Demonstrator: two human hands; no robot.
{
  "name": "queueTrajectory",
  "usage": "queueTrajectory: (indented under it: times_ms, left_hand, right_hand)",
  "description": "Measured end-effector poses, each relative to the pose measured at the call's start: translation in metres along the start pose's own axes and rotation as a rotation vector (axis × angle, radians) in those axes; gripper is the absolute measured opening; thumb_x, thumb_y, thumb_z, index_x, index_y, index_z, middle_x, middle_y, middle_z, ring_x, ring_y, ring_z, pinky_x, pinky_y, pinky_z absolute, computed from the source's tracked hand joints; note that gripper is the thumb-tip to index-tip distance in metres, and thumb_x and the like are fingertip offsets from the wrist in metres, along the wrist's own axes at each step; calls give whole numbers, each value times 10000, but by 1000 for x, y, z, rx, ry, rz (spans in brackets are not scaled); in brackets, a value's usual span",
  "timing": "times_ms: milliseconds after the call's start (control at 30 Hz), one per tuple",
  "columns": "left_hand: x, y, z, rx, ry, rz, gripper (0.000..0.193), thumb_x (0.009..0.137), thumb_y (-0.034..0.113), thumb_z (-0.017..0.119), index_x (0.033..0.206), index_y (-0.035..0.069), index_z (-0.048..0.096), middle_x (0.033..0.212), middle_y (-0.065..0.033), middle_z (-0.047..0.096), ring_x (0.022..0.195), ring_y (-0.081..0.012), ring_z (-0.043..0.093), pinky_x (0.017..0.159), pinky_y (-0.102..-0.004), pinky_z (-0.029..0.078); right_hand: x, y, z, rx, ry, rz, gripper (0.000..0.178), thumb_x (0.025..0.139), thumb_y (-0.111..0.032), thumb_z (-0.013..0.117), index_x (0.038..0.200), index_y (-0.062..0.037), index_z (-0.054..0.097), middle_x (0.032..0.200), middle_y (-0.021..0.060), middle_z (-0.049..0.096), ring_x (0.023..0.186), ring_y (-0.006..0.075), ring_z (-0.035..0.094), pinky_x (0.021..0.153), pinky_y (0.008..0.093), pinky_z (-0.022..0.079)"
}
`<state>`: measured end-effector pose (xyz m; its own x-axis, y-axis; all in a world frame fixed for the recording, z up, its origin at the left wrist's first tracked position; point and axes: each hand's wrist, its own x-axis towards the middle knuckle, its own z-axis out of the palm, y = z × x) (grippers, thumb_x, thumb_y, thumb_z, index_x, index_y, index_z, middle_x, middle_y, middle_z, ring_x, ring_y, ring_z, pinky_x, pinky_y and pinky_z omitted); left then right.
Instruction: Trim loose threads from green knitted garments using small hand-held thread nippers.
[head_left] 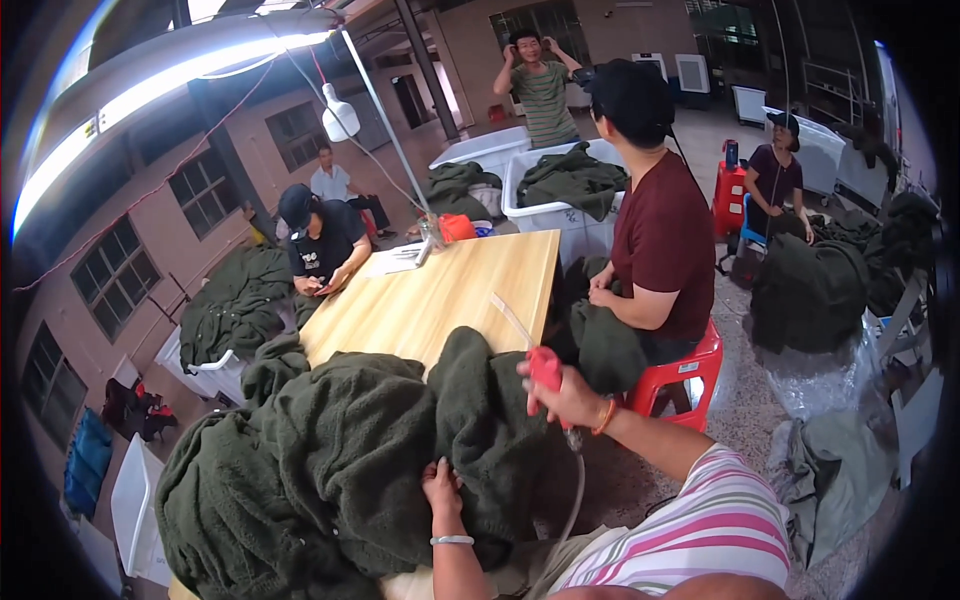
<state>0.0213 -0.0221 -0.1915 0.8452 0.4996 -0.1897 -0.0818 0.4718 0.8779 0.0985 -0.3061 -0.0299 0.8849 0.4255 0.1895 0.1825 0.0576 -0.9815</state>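
A large heap of dark green fleecy cloth (340, 450) covers the near side of the wooden table (450, 290). My left hand (442, 487), with a pale bracelet at its wrist, is closed on a fold of this cloth; its fingertips are partly sunk in the pile. In my right hand (575, 397), held up to the right of the heap, is a red-handled tool (544, 368). A long thin pale tip points from it toward the table's far side, and a hose or cord (573, 505) runs down from its lower end.
Beside the table's right edge a person in a maroon shirt (660, 235) sits on a red stool (690, 370). Another person (325, 240) sits at the far left corner, near papers (395, 260). White bins (560, 215) of green cloth stand behind. A lamp (340, 115) hangs overhead.
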Motion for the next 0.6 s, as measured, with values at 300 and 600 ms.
queueTrajectory:
  times_ms: [300,600]
  left_hand:
    - [-7,3,6,-1,17,9,114,915,133,643,920,130,529,721,12,586,565,-94,556,438,-225,394]
    - [-8,4,5,48,23,50,113,926,141,630,918,109,521,680,18,550,507,-76,473,437,-235,351]
  right_hand:
    - [43,-68,-42,55,308,-307,406,977,-209,537,1309,21,485,750,60,659,577,71,599,460,196,455]
    - [59,-77,-51,88,301,-431,478,990,-259,536,1372,5,421,743,74,647,677,126,668,457,191,469]
